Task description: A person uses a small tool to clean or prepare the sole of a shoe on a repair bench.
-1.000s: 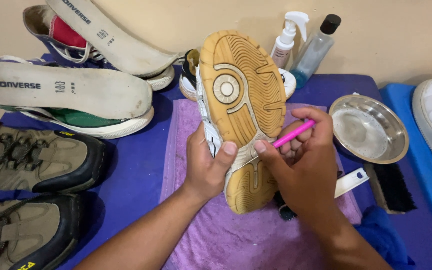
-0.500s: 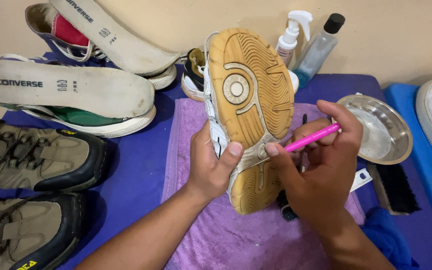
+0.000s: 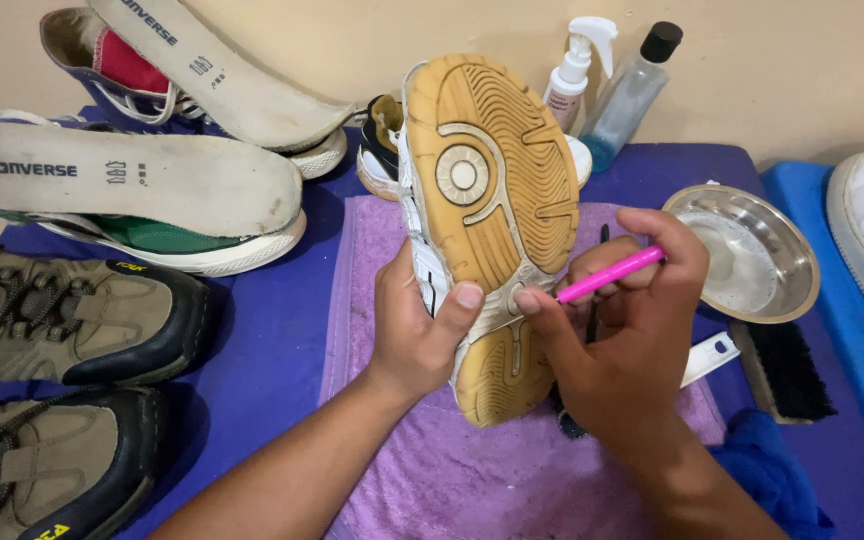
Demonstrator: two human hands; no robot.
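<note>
Shoe in left hand, pink brush touching sole

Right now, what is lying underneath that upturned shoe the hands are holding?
Under the shoe lies a purple towel on a blue cloth. A dark brush peeks out below the right hand; most of it is covered.

Tan ridged sole, pink tool, purple towel, seemingly blue table cover.
</note>
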